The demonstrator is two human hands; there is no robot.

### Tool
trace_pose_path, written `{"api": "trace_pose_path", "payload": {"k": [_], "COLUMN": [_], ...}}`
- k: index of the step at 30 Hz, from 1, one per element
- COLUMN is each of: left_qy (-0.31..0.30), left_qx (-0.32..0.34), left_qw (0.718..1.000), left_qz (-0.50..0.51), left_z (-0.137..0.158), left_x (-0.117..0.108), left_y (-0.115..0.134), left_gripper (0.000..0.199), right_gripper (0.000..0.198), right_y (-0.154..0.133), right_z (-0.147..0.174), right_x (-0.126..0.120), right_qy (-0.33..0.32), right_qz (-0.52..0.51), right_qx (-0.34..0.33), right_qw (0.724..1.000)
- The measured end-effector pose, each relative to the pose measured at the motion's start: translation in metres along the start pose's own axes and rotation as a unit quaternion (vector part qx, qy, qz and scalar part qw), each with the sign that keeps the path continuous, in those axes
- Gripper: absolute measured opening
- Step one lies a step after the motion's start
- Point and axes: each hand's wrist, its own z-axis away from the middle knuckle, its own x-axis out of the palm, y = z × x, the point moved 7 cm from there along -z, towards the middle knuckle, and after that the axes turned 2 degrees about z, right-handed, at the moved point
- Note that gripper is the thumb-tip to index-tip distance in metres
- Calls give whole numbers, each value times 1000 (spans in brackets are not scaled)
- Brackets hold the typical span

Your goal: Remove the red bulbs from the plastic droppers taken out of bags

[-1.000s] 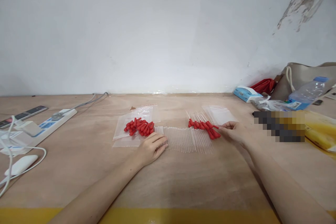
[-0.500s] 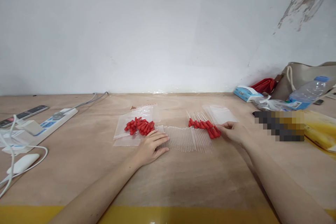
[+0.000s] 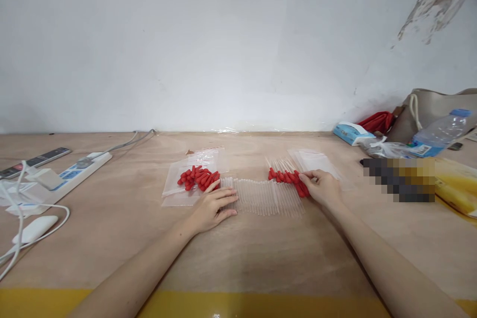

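My left hand [image 3: 216, 204] lies with fingers spread over the left end of a row of thin clear tubes [image 3: 261, 196]. Just behind it, a heap of red rubber bulbs [image 3: 196, 178] sits on a clear plastic bag [image 3: 173, 198]. At the other end of the row, several droppers with red bulbs [image 3: 285, 177] lie close together, their thin pale tips pointing away from me. Thumb and forefinger of my right hand [image 3: 322, 186] pinch at the rightmost red-bulbed dropper in that group; the fingertips partly cover it.
Flat clear bags [image 3: 316, 163] lie behind my right hand. To the left are a power strip [image 3: 80, 171] with cables and a phone-like device [image 3: 40, 160]. On the right stand a tissue pack [image 3: 352, 133], a plastic bottle [image 3: 443, 131] and a yellow package [image 3: 456, 184].
My right hand has moved left, from the outer edge of the red-bulbed droppers onto them. My left hand stays nearly in place on the clear tubes.
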Motion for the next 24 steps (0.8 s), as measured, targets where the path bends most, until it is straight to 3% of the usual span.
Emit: {"api": "trace_pose_path", "payload": {"k": [6, 11, 17, 24], "left_qy": [89, 176, 160, 163], "left_qx": [12, 17, 33, 47], "left_qw": [995, 979, 974, 976], "left_qz": [-37, -97, -155, -139], "left_z": [1, 1, -2, -2], "left_x": [-16, -26, -20, -14], "left_y": [5, 15, 30, 34], "left_gripper": [34, 42, 31, 13], "right_gripper": [33, 20, 11, 14], "right_y": [-19, -82, -134, -139], "right_z": [12, 50, 94, 100], "right_x": [-13, -9, 0, 5], "right_qy": [74, 67, 54, 84], "right_qz": [-118, -126, -127, -94], "right_qx": [-41, -234, -386, -409], "right_qw": [989, 962, 912, 904]}}
